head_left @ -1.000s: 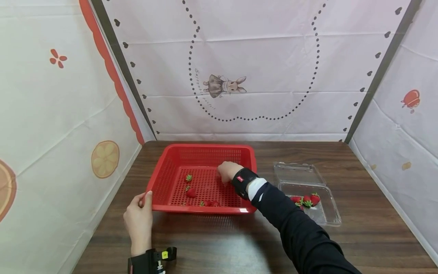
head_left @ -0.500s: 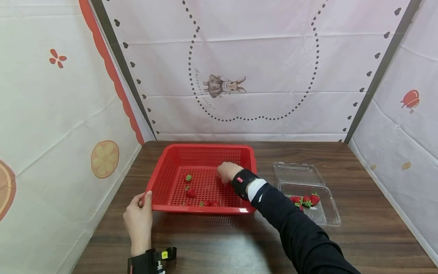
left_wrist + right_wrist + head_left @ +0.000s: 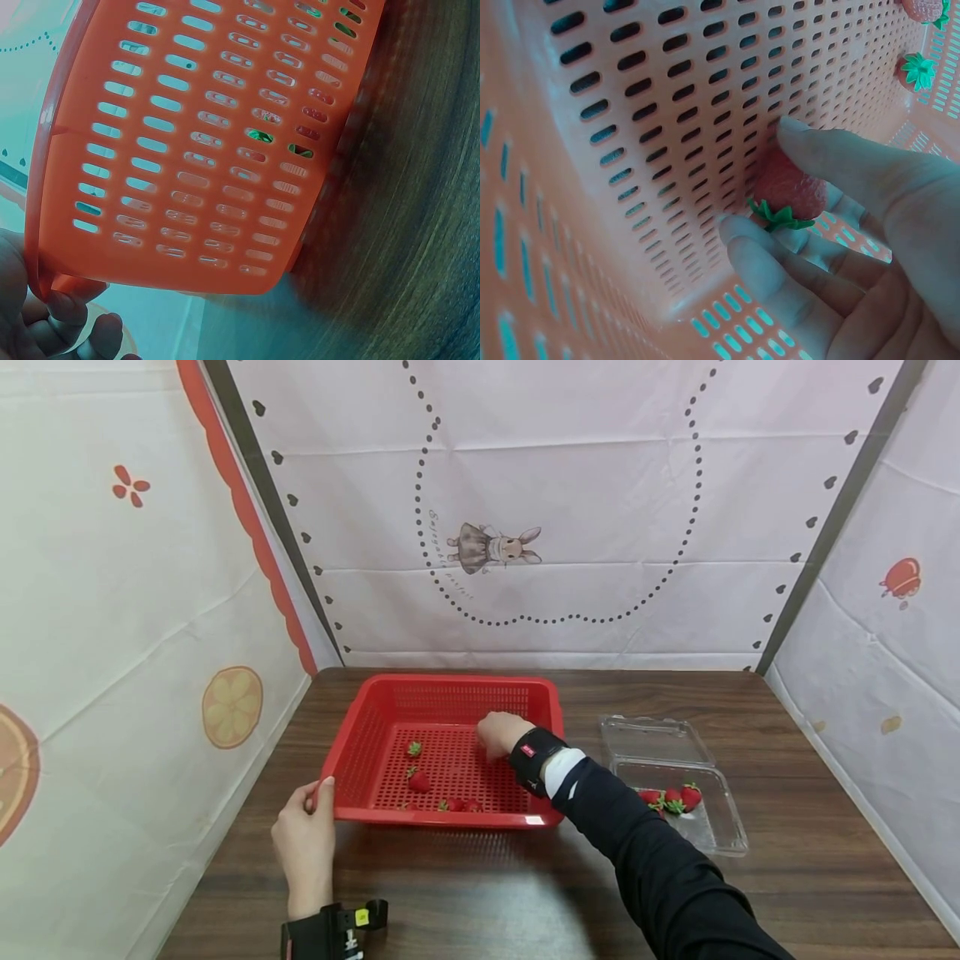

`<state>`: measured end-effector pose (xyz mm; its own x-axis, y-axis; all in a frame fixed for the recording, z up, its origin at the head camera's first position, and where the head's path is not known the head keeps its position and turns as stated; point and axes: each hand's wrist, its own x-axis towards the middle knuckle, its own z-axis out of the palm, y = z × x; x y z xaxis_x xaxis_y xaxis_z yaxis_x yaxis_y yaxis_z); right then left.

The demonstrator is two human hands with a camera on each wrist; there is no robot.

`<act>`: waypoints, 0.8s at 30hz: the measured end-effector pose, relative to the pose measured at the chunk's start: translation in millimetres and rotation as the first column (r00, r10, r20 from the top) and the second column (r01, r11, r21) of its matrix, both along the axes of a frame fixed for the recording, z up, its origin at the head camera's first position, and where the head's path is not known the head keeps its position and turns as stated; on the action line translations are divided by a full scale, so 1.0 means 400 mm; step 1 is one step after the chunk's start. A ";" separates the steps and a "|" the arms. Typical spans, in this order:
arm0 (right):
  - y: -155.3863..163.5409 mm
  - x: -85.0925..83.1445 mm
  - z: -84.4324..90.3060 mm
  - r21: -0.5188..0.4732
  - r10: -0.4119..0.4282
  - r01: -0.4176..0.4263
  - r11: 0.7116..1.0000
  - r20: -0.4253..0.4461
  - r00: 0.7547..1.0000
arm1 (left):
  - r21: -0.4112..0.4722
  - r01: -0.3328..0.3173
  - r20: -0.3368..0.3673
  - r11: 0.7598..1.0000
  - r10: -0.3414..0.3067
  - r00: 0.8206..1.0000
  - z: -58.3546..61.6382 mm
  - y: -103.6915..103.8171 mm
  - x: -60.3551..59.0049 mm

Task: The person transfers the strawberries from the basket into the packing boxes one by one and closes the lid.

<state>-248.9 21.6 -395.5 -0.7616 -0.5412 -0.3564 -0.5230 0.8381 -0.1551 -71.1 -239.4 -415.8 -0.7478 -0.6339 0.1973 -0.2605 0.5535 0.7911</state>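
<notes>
Over the past second almost nothing has shifted: your right hand (image 3: 501,735) still pinches a strawberry (image 3: 789,186) low against the red basket's (image 3: 442,687) right wall (not lifted yet), while your left hand (image 3: 305,835) keeps gripping its front-left corner.

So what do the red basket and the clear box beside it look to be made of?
The red basket looks like moulded plastic: glossy, with regular slotted holes in its walls and floor. The clear box seems thin transparent plastic: hinged lid open, table visible through it, glinting edges. The left hand grips the basket's corner; the right hand pinches a strawberry.
</notes>
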 end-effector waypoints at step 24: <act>0.033 -0.026 0.092 -0.081 0.030 -0.039 0.996 -0.103 0.994 | 0.002 -0.012 0.019 1.000 0.012 1.000 0.002 0.002 -0.007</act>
